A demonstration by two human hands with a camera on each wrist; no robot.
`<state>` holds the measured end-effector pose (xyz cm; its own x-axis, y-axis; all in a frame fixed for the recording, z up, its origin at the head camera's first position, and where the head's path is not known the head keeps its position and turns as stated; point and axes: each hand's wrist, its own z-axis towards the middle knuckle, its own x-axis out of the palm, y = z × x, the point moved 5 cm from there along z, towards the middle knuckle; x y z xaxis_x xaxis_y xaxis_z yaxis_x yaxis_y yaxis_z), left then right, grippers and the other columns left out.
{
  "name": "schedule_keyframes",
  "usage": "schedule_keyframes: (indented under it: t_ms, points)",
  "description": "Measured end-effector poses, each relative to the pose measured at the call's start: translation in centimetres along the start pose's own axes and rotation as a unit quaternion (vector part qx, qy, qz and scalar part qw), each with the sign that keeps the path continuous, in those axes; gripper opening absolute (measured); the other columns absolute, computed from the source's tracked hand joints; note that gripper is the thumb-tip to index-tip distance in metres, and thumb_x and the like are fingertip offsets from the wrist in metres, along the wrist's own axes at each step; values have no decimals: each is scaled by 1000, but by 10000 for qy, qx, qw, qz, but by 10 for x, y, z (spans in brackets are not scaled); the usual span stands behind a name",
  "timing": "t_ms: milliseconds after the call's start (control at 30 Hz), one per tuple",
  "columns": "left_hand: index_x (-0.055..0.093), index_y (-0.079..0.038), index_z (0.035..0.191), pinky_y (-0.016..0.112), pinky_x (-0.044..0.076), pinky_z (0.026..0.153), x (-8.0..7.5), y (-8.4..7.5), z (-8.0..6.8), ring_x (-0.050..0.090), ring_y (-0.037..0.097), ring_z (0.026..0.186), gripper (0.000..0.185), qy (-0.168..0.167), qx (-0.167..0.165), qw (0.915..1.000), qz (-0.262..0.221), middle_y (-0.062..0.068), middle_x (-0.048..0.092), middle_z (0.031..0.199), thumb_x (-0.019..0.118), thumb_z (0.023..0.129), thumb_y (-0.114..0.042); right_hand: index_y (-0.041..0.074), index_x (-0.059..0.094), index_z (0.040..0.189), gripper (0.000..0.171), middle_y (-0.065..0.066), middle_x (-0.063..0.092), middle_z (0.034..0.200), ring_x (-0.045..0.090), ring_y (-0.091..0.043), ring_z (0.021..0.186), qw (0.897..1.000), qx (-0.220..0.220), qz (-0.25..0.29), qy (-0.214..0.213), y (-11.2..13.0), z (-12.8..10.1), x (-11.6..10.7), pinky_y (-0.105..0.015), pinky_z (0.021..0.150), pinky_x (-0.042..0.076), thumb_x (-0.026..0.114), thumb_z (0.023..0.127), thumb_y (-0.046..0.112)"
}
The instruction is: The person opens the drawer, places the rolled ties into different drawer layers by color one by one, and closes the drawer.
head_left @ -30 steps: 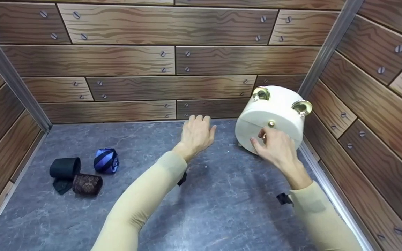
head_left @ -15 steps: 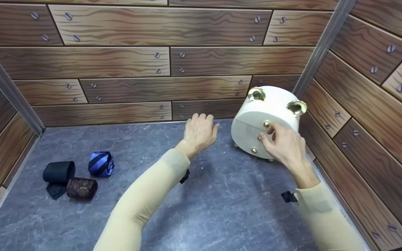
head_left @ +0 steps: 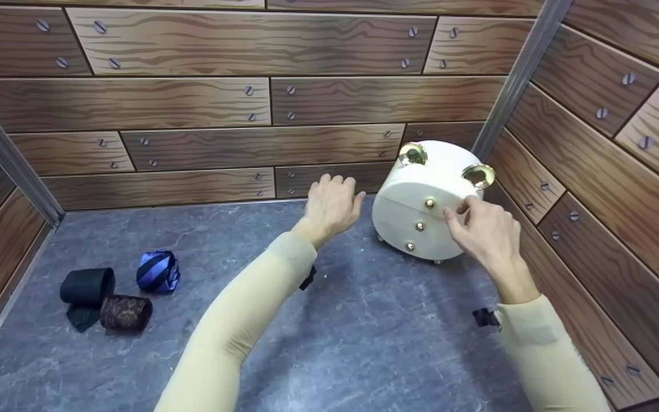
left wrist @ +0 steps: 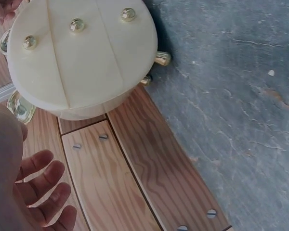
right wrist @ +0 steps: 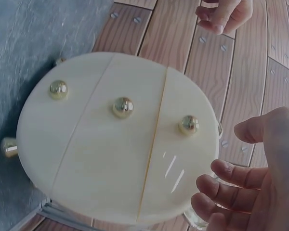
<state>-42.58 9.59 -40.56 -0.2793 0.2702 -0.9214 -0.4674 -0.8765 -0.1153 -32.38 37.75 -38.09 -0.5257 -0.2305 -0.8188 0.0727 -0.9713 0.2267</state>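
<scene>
A cream oval chest of drawers (head_left: 412, 229) with gold ears and small gold feet stands in the far right corner. Three round gold knobs run down its front; thin seams between the drawers show in the right wrist view. My right hand (head_left: 487, 229) hovers at the front's upper right side, thumb and fingers loosely bent and apart, holding nothing. The top knob (right wrist: 189, 125) is the one nearest its fingertips. To the left of the chest my left hand (head_left: 332, 206) hangs above the floor, palm down. Its fingers (left wrist: 43, 183) are relaxed with nothing in them.
Several rolled neckties lie at the left: a dark green one (head_left: 87, 286), a brown patterned one (head_left: 126, 313) and a blue striped one (head_left: 158, 272). Wood-print walls (head_left: 203, 103) close in the grey marbled floor (head_left: 358, 343) at the back and sides.
My right hand has drawn away from the middle knob, up and to the right, uncovering all three knobs. My left hand has risen slightly. The head view has turned a little right.
</scene>
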Motion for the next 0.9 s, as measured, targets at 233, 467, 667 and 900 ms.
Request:
schedule_keyframes:
  t_ms: [233,467,667,900]
  points:
    - [74,-11,130,52,64,101,-4,-8,13,72,35,118,49,-26,145,9998,100,12,80,126,43,119,-47,9,75,95,37,-20,76,78,70,-48,64,9997,54,-54,-214,-14,6,-7,-60,51,49,71,104,45]
    - [73,-12,130,51,63,103,-5,-14,22,72,33,121,50,95,283,9994,162,11,79,128,38,120,-47,10,73,91,38,-23,79,84,73,-57,74,9992,285,-52,-285,-27,14,-9,-70,60,52,67,105,45]
    - [73,-11,132,51,65,101,-6,-19,33,73,34,120,50,104,373,9991,161,12,79,129,39,120,-47,10,72,89,41,-27,79,87,73,-59,78,9984,391,-130,-379,-38,19,-12,-72,63,52,65,106,47]
    - [70,-10,135,53,63,103,-4,-26,46,72,35,122,50,34,469,9987,181,14,78,129,40,120,-47,7,72,91,45,-28,79,91,73,-58,78,9974,486,-228,-490,-50,26,-12,-71,64,52,63,108,48]
